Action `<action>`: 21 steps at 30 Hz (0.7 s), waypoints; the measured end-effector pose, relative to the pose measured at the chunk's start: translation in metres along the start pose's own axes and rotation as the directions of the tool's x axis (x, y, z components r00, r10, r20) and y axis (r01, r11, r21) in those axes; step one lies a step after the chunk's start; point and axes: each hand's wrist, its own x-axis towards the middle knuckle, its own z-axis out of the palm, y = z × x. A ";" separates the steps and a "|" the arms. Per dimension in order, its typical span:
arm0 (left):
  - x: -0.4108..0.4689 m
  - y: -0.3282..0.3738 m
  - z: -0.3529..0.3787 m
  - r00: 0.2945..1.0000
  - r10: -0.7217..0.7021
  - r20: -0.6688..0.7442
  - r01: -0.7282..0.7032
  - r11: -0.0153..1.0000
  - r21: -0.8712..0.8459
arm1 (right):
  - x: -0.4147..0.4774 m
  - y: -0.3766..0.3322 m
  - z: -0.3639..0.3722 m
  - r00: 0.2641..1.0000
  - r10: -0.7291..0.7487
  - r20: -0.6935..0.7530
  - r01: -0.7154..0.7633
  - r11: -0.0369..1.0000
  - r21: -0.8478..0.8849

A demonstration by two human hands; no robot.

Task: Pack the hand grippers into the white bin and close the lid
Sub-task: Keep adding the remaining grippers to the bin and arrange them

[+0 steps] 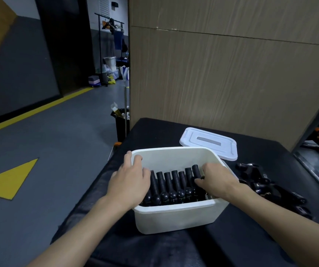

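- Partly packed: hand grippers (pixel 172 187) rowed in bin (pixel 174 216); right hand (pixel 216 180) clamped on one.
- At 9 o'clock, left hand (pixel 131 180) gripping rim (pixel 174 149).
- Remaining: loose pile (pixel 266 185) at 3 o'clock, lid (pixel 208 141) off at 1 o'clock.

Lid (pixel 208 141) partly behind white bin (pixel 174 218)

Bin (pixel 176 218) sits mid-worktop (pixel 231 237), and inside it hand grippers (pixel 172 187) stand packed in a row running left to right, handles leaning towards the far wall. The lid (pixel 208 143) lies off, just behind the bin's far right corner. Right of the bin, a loose pile (pixel 266 185) of more grippers is on the worktop. Left hand (pixel 129 180) lies over the bin's left rim. Right hand (pixel 216 180) is inside, at the row's right end.
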 end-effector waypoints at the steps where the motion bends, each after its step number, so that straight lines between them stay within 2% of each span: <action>1: 0.000 -0.001 0.000 1.000 -0.001 -0.003 0.001 1.000 -0.003 | 0.001 0.000 0.001 0.999 -0.011 0.044 0.011 1.000 0.003; 6: 0.000 -0.002 0.001 1.000 -0.012 -0.002 0.013 1.000 0.017 | 0.000 0.000 -0.006 0.957 -0.048 0.286 0.044 0.999 0.018; 8: 0.001 -0.001 0.001 1.000 -0.016 -0.004 0.016 1.000 0.021 | 0.001 0.001 -0.006 0.942 -0.027 0.334 0.024 1.000 0.014; 13: 0.001 -0.005 0.003 1.000 -0.018 0.004 0.018 1.000 0.014 | -0.007 -0.003 -0.016 0.931 -0.049 0.362 0.035 0.998 0.046; 17: 0.003 -0.005 0.003 1.000 -0.023 0.001 0.023 1.000 0.014 | -0.012 -0.002 -0.019 0.924 -0.091 0.371 0.099 0.995 -0.003; 21: 0.005 -0.006 0.005 1.000 -0.032 -0.001 0.032 0.999 0.015 | -0.014 0.003 -0.018 0.935 -0.136 0.329 0.119 0.990 0.071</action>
